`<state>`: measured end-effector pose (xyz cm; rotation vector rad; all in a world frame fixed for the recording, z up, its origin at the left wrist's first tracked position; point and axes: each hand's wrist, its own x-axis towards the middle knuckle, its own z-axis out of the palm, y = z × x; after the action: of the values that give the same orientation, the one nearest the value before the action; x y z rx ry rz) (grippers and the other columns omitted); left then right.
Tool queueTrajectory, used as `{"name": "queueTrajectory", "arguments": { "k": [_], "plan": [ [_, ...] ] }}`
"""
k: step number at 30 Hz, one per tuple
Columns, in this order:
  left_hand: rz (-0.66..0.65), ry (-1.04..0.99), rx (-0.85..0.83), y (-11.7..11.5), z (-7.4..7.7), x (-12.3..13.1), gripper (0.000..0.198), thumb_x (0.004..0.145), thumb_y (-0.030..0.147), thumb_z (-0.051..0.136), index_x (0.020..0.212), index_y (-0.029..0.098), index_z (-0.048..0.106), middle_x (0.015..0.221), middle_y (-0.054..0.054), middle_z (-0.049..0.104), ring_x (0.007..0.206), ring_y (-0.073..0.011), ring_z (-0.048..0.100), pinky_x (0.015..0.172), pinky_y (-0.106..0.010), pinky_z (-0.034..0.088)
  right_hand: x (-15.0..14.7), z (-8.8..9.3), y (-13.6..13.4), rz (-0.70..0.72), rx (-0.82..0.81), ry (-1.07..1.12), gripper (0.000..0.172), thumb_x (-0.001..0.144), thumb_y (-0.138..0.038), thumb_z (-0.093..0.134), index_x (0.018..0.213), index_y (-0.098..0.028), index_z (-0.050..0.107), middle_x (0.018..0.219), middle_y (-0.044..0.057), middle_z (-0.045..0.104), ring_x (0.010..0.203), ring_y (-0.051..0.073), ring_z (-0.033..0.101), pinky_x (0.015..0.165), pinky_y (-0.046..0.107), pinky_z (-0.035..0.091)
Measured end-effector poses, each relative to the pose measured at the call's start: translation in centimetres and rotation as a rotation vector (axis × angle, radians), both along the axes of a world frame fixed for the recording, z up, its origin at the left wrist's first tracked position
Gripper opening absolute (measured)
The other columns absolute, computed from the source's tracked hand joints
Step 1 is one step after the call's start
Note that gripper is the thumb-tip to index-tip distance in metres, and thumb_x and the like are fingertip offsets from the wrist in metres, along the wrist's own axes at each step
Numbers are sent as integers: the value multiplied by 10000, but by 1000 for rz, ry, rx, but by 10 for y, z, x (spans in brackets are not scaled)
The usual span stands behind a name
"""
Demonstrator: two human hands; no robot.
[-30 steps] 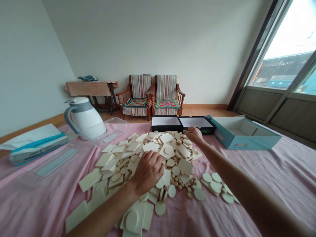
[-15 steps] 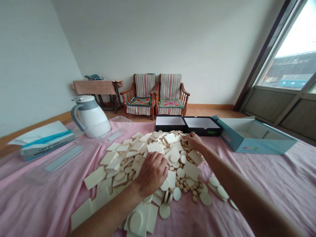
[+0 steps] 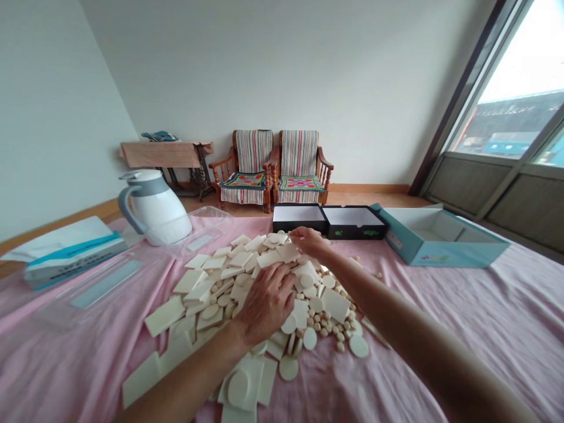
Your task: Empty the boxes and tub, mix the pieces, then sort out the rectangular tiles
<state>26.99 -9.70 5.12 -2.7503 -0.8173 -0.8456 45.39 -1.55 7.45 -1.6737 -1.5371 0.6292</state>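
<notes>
A heap of pale cream pieces (image 3: 229,276), flat squares, round discs and small beads, covers the middle of the pink tablecloth (image 3: 462,317). My left hand (image 3: 264,302) lies palm down on the heap's near centre, fingers curled over the pieces. My right hand (image 3: 308,239) reaches across to the heap's far edge, fingers bent down on a square piece there. Whether either hand grips a piece is hidden by the fingers. Several discs (image 3: 359,345) lie under my right forearm.
Two open black boxes (image 3: 304,218) and an open teal box (image 3: 440,238) stand beyond the heap. A white jug (image 3: 154,208), clear plastic trays (image 3: 106,282) and a tissue box (image 3: 66,252) sit at the left. Two striped armchairs stand by the far wall.
My right hand has moved left along the far edge of the heap, pushing pieces inward. My left hand has stayed on the heap. The discs at the right have been swept closer.
</notes>
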Motion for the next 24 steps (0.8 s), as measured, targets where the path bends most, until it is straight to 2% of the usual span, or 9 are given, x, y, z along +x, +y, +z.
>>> {"name": "queueTrajectory", "arguments": {
  "k": [2,4,7,10,12,15,17,19,24],
  "plan": [
    [-1,-1,5,1,-2,-1,249,856,177,534,1096,147,592,1231,-114,593,1186,-255,496,1019,-429,408,-4,11,-8,73,22,21,199,804,-232,589,962,-194,704,927,29,725,826,158,651,704,252,495],
    [-6,-3,11,2,-3,-1,249,863,182,532,1101,142,592,1223,-113,602,1166,-253,510,1007,-427,415,8,20,-18,116,53,44,219,832,-256,568,996,-186,695,962,32,723,834,152,655,704,244,502],
    [-25,-27,34,3,-1,-2,228,881,184,516,1089,140,598,1191,-111,618,1140,-248,530,984,-426,425,54,20,-37,124,71,-17,259,851,-301,539,1008,-146,674,958,69,719,851,176,660,725,274,518],
    [-65,-79,57,1,5,-1,199,894,180,502,1059,142,607,1143,-109,635,1118,-239,542,974,-421,423,116,6,-64,162,-87,-239,329,837,-361,539,1048,-139,656,984,101,714,907,209,663,805,321,524],
    [-106,-84,28,-3,10,3,204,896,189,508,1071,148,603,1149,-102,634,1125,-234,537,992,-416,406,150,-7,-85,151,-141,-303,467,729,-382,661,1113,-117,642,1060,149,694,972,273,651,861,383,512],
    [-222,24,-79,-10,17,14,244,893,266,548,1112,168,593,1170,-90,628,1136,-238,529,1010,-414,386,179,-24,-107,188,-256,-441,846,606,-441,754,1353,-135,499,1329,187,566,1195,354,546,996,451,436],
    [-307,151,-128,-14,20,26,329,876,338,584,1163,177,574,1216,-97,609,1154,-254,518,1014,-428,376,182,-30,-111,229,-286,-508,962,611,-478,741,1443,-144,390,1464,186,432,1318,366,431,1070,466,364],
    [-354,276,-132,-18,20,39,438,852,374,613,1236,182,532,1306,-117,557,1216,-280,476,1031,-456,350,175,-34,-107,249,-266,-519,978,634,-477,715,1473,-143,337,1512,181,359,1370,360,360,1104,477,314],
    [-318,468,-130,-24,14,69,574,801,362,653,1306,176,453,1335,-146,502,1238,-295,434,1032,-456,336,145,-39,-77,346,-299,-537,970,593,-364,711,1472,-183,344,1510,157,369,1378,354,347,1128,488,268]
  ]
}}
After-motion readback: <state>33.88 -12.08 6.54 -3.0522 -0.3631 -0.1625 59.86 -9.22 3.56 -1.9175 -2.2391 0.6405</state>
